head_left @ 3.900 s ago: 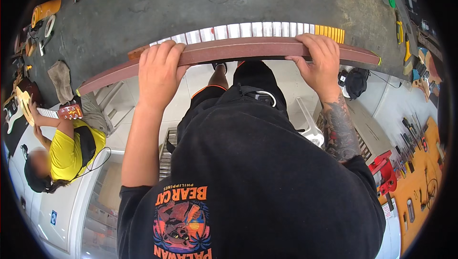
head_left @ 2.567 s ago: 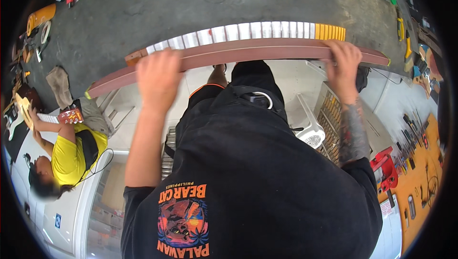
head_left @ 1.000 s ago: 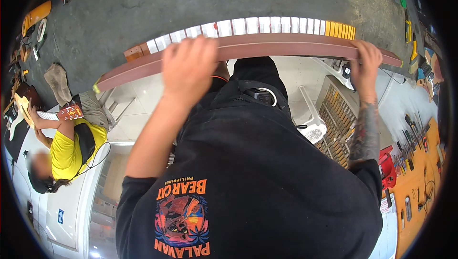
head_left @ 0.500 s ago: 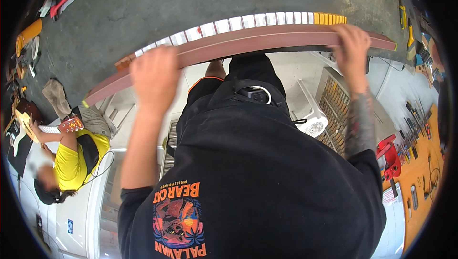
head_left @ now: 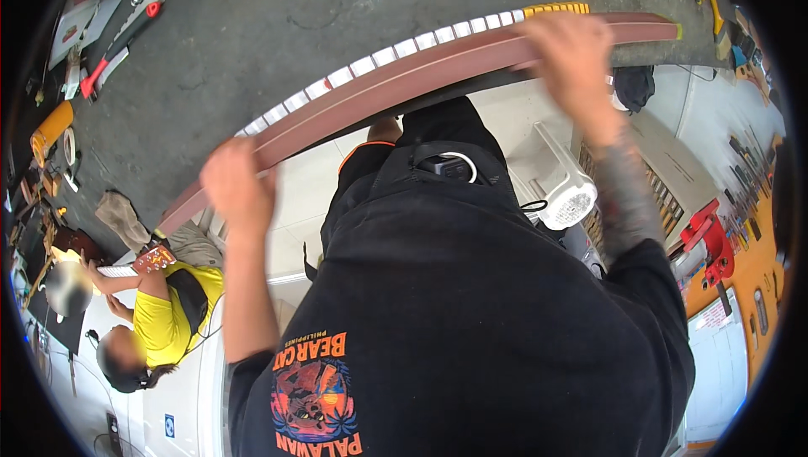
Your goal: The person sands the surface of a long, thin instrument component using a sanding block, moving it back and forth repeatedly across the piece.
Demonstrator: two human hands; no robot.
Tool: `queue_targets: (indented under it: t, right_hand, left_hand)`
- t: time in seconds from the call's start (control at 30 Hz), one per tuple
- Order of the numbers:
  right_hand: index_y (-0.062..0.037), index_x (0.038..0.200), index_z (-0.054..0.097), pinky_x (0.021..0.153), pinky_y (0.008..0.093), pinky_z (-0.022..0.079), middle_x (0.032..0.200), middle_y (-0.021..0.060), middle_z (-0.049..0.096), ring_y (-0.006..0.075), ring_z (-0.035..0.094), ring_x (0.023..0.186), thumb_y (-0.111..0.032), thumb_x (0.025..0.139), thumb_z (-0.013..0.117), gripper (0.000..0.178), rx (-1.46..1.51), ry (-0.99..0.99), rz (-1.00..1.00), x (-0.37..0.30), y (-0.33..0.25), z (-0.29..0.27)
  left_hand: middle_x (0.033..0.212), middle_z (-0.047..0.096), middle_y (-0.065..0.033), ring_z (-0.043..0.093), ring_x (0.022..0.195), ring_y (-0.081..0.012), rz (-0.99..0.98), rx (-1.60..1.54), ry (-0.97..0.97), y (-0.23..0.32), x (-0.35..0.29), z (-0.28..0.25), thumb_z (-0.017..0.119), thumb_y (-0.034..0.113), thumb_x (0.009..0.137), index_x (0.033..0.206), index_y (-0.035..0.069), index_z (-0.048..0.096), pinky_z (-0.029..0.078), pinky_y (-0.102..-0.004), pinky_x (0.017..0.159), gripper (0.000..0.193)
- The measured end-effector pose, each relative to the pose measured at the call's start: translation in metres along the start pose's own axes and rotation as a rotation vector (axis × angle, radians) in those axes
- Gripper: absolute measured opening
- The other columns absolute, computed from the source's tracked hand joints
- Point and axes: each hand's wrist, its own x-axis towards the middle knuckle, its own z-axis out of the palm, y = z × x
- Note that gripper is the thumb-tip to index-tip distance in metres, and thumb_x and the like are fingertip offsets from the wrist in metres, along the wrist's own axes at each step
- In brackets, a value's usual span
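Note:
A long reddish-brown bar, like a sanding beam, lies along the bench's near edge, slanting up to the right. Along its far side runs a guitar-neck-like strip with white segments and several yellow ones at its right end. My left hand is closed over the bar near its left end, hiding the strip's left end. Toward the other end, my right hand grips the bar beside the yellow segments. Both hands are slightly blurred, and their undersides are hidden.
Tools with red handles and an orange roll lie on the dark bench at left. A person in yellow sits at lower left with a guitar. At right are a white appliance, a red clamp and hanging tools.
My view has turned, so the bar slants more steeply, its right side higher in the picture. My left hand is nearer the bar's left end; my right hand is farther from the right end.

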Motion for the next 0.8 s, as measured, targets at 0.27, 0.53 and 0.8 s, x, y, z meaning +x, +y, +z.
queue_targets:
  t: [0.27,0.53,0.8]
  right_hand:
    - [-0.0197,0.122,0.067,0.097,0.0559,0.035,0.114,0.0003,0.068,0.0242,0.061,0.114,-0.014,0.081,0.071,0.042,0.051,-0.004,0.004,0.014,-0.028,0.009]
    - [-0.0229,0.117,0.068,0.099,0.049,0.037,0.115,-0.0037,0.067,0.0218,0.062,0.112,-0.014,0.078,0.073,0.041,0.024,0.027,-0.009,0.021,-0.014,0.0]
    - [-0.0227,0.124,0.065,0.101,0.0508,0.034,0.119,-0.0029,0.066,0.0223,0.059,0.116,-0.017,0.08,0.075,0.045,0.002,-0.027,0.008,0.021,-0.017,0.002]
  left_hand:
    - [0.125,0.067,-0.0117,0.062,0.114,-0.0338,-0.022,0.02,-0.079,-0.036,-0.002,-0.004,0.081,0.015,0.071,0.124,0.009,0.063,0.045,-0.0472,0.101,0.057]
    - [0.119,0.066,-0.0116,0.061,0.112,-0.0339,-0.001,0.032,-0.075,-0.018,0.002,-0.005,0.081,0.017,0.073,0.121,0.008,0.06,0.044,-0.0474,0.099,0.053]
    - [0.12,0.066,-0.014,0.061,0.113,-0.0353,0.047,-0.006,-0.08,-0.035,0.022,-0.01,0.084,0.019,0.071,0.123,0.008,0.061,0.045,-0.0479,0.098,0.058]
